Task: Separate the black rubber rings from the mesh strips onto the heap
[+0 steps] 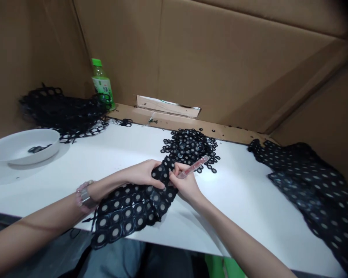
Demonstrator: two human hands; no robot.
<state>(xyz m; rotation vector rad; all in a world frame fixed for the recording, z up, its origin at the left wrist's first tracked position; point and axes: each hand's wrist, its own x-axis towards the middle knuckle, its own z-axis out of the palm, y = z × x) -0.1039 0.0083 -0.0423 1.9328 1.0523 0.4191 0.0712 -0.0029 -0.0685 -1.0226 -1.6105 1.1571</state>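
A black rubbery sheet (128, 213) with rows of pale-centred round pieces lies aslant over the table's front edge. My left hand (146, 173) is closed on its upper part, thumb on top and the sheet bunched under the fingers. Between the fingers of my right hand (188, 185) is a slim pen-like tool (197, 163) with a clear, reddish handle. Its working end points down at the sheet beside my left thumb, and the tip is hidden by my fingers. Just beyond both hands sits a heap of loose black rings (189, 143).
A white bowl (46, 154) with a few black scraps stands at left. Behind it lies a tangle of black holed offcuts (66, 110) beside a green-capped bottle (103, 83). More dotted black sheets (310, 181) cover the right side. Cardboard walls (220, 69) enclose the white table (234, 208).
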